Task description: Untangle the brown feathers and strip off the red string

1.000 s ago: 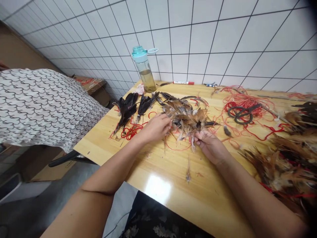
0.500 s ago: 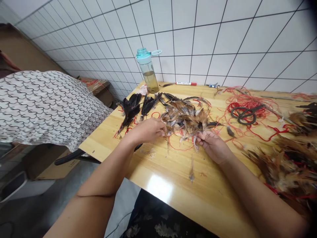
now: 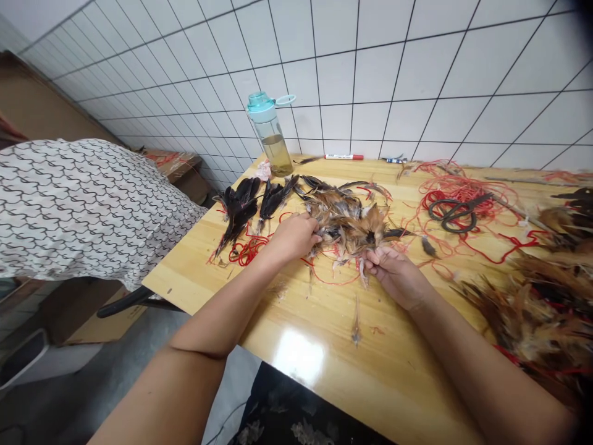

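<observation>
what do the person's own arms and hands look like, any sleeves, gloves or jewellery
The left hand and right hand are ungloved, with no rings, watches or bracelets visible. Both the left arm and right arm are bare as far as the picture shows; no sleeves appear.

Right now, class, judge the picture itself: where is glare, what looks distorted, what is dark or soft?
Head view: white glare on the table, near its front edge; head view: lines on the tiled wall slant and fan out; head view: the upper right corner is dark, and the feather pile at right looks softer than the scissors.
</observation>
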`<control>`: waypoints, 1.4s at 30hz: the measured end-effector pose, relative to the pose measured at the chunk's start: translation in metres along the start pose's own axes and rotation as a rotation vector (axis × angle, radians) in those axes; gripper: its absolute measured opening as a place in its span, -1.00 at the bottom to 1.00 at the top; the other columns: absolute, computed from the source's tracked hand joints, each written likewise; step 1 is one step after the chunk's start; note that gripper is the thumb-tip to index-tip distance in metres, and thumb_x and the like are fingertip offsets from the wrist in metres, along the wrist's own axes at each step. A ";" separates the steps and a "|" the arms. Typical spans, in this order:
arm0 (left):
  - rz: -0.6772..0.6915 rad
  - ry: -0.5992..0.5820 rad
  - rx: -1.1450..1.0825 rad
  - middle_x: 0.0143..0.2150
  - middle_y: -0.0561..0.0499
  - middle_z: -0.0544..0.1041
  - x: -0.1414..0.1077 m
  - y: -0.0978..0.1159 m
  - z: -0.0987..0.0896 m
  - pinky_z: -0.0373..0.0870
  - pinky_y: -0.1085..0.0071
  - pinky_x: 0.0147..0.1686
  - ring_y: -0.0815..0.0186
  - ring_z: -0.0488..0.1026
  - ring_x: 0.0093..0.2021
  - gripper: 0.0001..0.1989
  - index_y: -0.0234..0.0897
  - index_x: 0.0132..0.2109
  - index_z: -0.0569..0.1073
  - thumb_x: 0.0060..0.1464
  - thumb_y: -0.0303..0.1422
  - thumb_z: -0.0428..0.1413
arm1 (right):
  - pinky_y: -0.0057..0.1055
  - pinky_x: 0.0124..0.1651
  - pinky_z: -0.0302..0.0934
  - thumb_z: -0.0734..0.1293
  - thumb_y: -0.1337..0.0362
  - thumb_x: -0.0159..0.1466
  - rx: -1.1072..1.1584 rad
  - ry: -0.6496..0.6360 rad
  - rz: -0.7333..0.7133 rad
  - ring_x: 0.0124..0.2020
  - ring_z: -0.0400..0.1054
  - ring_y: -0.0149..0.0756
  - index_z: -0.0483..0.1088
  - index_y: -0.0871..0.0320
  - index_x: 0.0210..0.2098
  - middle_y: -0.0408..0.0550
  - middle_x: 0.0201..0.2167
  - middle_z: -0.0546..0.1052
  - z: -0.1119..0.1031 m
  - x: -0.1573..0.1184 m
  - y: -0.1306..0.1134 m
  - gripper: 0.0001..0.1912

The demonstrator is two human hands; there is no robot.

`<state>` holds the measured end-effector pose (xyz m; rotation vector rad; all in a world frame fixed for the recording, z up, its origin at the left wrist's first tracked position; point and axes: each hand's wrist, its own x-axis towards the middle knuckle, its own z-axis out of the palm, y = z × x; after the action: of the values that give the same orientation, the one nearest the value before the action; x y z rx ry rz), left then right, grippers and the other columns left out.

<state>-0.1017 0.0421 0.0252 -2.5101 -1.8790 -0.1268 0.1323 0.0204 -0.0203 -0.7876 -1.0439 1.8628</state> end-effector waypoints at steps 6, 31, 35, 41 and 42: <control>0.018 0.058 -0.125 -0.27 -0.10 0.48 -0.002 -0.002 0.018 0.32 0.30 -0.12 0.22 0.40 -0.18 -0.90 -0.30 -0.28 0.45 0.08 -0.41 0.05 | -0.38 -0.40 0.06 0.47 0.07 0.03 0.040 -0.017 0.003 -0.50 0.13 -0.37 0.30 0.11 -0.62 -0.16 -0.57 0.24 0.000 0.000 -0.001 -0.66; 0.082 0.104 -0.736 -0.36 0.07 0.52 -0.018 0.024 -0.016 0.29 0.52 -0.35 0.43 0.41 -0.38 -0.91 -0.28 -0.22 0.37 0.15 -0.38 0.00 | -0.40 -0.40 0.06 0.49 0.15 -0.03 0.070 0.087 0.042 -0.45 0.16 -0.39 0.31 0.14 -0.63 -0.07 -0.40 0.42 0.004 0.001 -0.001 -0.69; 0.232 0.053 -0.641 -0.34 0.08 0.55 -0.019 0.042 -0.019 0.31 0.52 -0.31 0.44 0.45 -0.34 -0.90 -0.27 -0.21 0.43 0.14 -0.43 0.03 | -0.44 -0.41 0.08 0.49 0.17 -0.02 0.050 0.091 0.070 -0.46 0.21 -0.41 0.37 0.15 -0.56 -0.10 -0.46 0.43 0.004 0.002 -0.001 -0.75; 0.484 0.082 -0.521 -0.27 0.03 0.57 -0.008 0.055 -0.012 0.37 0.49 -0.20 0.41 0.50 -0.23 -0.85 -0.25 -0.23 0.49 0.19 -0.44 0.01 | -0.49 -0.52 0.04 0.44 0.10 0.03 -0.070 0.179 0.066 -0.60 0.17 -0.48 0.33 0.16 -0.59 -0.17 -0.65 0.36 0.002 0.004 0.004 -0.70; 0.489 0.101 -0.505 -0.26 0.01 0.57 -0.006 0.056 -0.010 0.38 0.48 -0.19 0.40 0.49 -0.22 -0.84 -0.25 -0.22 0.49 0.19 -0.44 0.01 | -0.49 -0.54 0.02 0.45 0.10 0.03 -0.100 0.206 0.069 -0.62 0.16 -0.49 0.34 0.17 -0.59 -0.18 -0.67 0.36 0.002 0.004 0.006 -0.70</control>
<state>-0.0507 0.0203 0.0373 -3.1207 -1.2599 -0.7879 0.1266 0.0214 -0.0250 -1.0626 -0.9952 1.7535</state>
